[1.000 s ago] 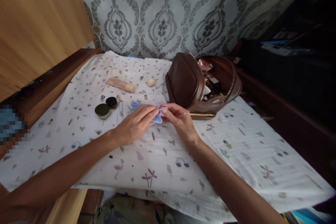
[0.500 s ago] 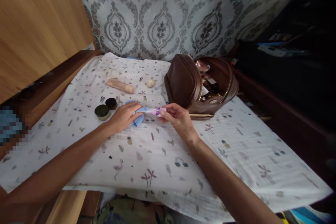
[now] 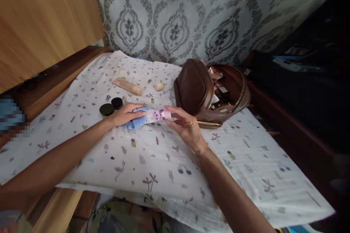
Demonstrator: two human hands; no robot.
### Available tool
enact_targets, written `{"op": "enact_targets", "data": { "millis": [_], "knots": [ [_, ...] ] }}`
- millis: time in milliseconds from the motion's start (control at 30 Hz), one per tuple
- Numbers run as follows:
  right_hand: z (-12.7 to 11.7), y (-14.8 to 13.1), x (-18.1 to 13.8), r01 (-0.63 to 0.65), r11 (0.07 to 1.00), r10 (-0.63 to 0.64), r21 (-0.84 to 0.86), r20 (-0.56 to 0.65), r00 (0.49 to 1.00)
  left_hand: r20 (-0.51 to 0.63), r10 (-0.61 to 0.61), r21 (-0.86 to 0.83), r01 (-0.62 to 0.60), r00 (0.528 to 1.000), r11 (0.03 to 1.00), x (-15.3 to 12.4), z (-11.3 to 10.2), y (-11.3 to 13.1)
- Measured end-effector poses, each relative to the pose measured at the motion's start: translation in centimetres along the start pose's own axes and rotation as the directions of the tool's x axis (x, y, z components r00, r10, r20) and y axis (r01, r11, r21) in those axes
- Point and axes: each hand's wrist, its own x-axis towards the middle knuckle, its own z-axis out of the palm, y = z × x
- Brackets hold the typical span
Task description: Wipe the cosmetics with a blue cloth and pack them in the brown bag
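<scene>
My right hand pinches the pink cap end of a small pink and white tube with a cartoon figure on it. My left hand is wrapped around a light blue cloth that covers the tube's other end. Both hands are just above the patterned white sheet, in front of an open brown leather pouch.
Two round dark jars sit left of my left hand. A beige tube and a small cream-coloured piece lie further back. The pouch holds several cosmetics. A wooden board stands at left, patterned wallpaper behind, dark clutter at right.
The tube has come out from under the cloth and now shows its printed side. My left hand slid left along it with the cloth. The camera shifted slightly.
</scene>
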Motion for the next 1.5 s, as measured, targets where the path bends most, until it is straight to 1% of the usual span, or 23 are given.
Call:
{"op": "enact_targets", "data": {
  "millis": [100, 167, 233, 400, 533, 733, 800, 933, 1033, 1200, 1367, 1433, 1500],
  "knots": [
    [0.0, 0.4, 0.2, -0.092, 0.995, 0.094, 0.046, -0.054, 0.994, 0.009, 0.012, 0.018, -0.012, 1.000, 1.000, 0.0, 0.0, 0.0],
    [0.0, 0.5, 0.2, -0.152, 0.988, 0.153, 0.025, -0.059, 0.986, 0.006, 0.022, 0.040, -0.022, 1.000, 0.999, -0.1, 0.1, 0.1],
    [-0.1, 0.4, 0.3, -0.175, 0.984, 0.175, 0.006, -0.051, 0.983, 0.001, 0.028, 0.039, -0.028, 1.000, 0.999, -0.1, 0.2, 0.1],
    [-0.4, -0.1, 0.2, -0.111, 0.993, 0.112, 0.033, -0.043, 0.993, 0.023, 0.030, -0.008, -0.030, 0.999, 1.000, 0.0, 0.1, -0.2],
    [-0.5, -0.3, 0.2, -0.088, 0.994, 0.090, 0.061, -0.030, 0.995, 0.031, 0.026, -0.037, -0.025, 0.999, 0.999, 0.0, 0.0, -0.2],
    [-0.3, 0.0, 0.4, -0.098, 0.994, 0.098, -0.038, -0.004, 0.995, 0.013, 0.021, -0.001, -0.021, 1.000, 1.000, -0.1, 0.3, 0.1],
    [-0.4, -0.1, 0.4, -0.098, 0.994, 0.098, -0.040, 0.002, 0.995, 0.009, 0.033, -0.004, -0.033, 0.999, 0.999, -0.1, 0.3, 0.1],
    [-0.6, -0.3, 0.4, -0.082, 0.996, 0.080, 0.046, 0.042, 0.996, 0.002, 0.044, -0.104, -0.044, 0.999, 0.994, 0.0, 0.3, 0.0],
    [-0.5, -0.2, 0.5, -0.068, 0.996, 0.064, 0.061, 0.066, 0.996, -0.008, 0.026, -0.152, -0.026, 1.000, 0.988, 0.0, 0.3, -0.1],
    [-0.3, 0.3, 0.6, -0.115, 0.993, 0.114, 0.015, 0.040, 0.993, -0.018, 0.016, -0.106, -0.018, 1.000, 0.994, 0.0, 0.7, -0.2],
    [-0.3, 0.7, 0.6, -0.162, 0.984, 0.162, -0.075, 0.002, 0.987, -0.013, 0.073, -0.089, -0.074, 0.997, 0.993, 0.0, 1.1, -0.4],
    [-0.2, 0.6, 0.6, -0.157, 0.986, 0.157, -0.062, 0.001, 0.988, -0.014, 0.080, -0.078, -0.081, 0.997, 0.994, 0.0, 1.1, -0.6],
    [-0.2, 0.4, 0.5, -0.132, 0.991, 0.132, 0.009, 0.006, 0.991, -0.009, 0.063, -0.084, -0.064, 0.998, 0.994, 0.1, 1.0, -0.8]
  ]
}}
